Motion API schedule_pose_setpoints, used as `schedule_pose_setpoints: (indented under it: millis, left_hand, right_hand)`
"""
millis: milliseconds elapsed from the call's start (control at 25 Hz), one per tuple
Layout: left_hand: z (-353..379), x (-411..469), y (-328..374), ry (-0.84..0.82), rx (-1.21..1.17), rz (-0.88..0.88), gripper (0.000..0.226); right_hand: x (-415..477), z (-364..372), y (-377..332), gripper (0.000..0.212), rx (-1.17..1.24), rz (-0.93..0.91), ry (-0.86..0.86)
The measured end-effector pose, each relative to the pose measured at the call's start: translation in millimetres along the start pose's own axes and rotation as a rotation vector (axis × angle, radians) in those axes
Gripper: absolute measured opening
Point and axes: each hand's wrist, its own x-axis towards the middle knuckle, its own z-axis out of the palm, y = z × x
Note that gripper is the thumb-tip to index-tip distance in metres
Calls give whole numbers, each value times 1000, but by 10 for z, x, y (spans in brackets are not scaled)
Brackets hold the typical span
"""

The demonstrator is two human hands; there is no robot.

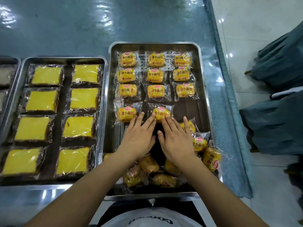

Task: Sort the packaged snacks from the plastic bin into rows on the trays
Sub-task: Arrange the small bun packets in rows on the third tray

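Note:
A steel tray [203, 89] in front of me holds small orange bread packs in three neat rows of three. A fourth row has a left pack [126, 113] and a middle pack [161, 113]. My left hand [139, 136] lies flat with straight fingers, its tips touching both packs of that fourth row. My right hand [176, 140] lies flat beside it, fingertips pressing the middle pack's near edge. A loose heap of the same packs [210, 158] sits at the tray's near end, partly hidden under my wrists.
A second steel tray [101, 112] on the left holds two columns of yellow cake packs [45, 75]. A third tray's edge [9, 63] shows at far left. Blue plastic covers the table [82, 27]. Covered chairs [278, 66] stand on the tiled floor at right.

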Motion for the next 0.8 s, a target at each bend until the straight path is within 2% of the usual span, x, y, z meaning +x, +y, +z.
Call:
schedule_pose_setpoints:
  millis: [160,240,360,480,600,680,800]
  left_hand:
    - [-49,90,-36,26,-9,-24,63]
    - [-84,97,-29,29,-25,-23,61]
    - [-161,81,27,70,-37,6,57]
    - [-210,108,191,107,-62,117,53]
    - [-224,193,388,83,-38,254,54]
    - [-218,258,456,54,-21,307,53]
    - [-179,308,469,39,-3,351,54]
  right_hand:
    - [132,-83,-18,60,-8,-28,-42]
    - [93,-149,48,54,38,-5,35]
    - [-14,-249,364,46,81,144,193]
    - [-99,-302,678,47,50,285,113]
    - [-187,-323,702,46,29,304,20]
    - [-223,-317,696,45,12,285,33]
    - [-256,-304,709,22,-4,250,144]
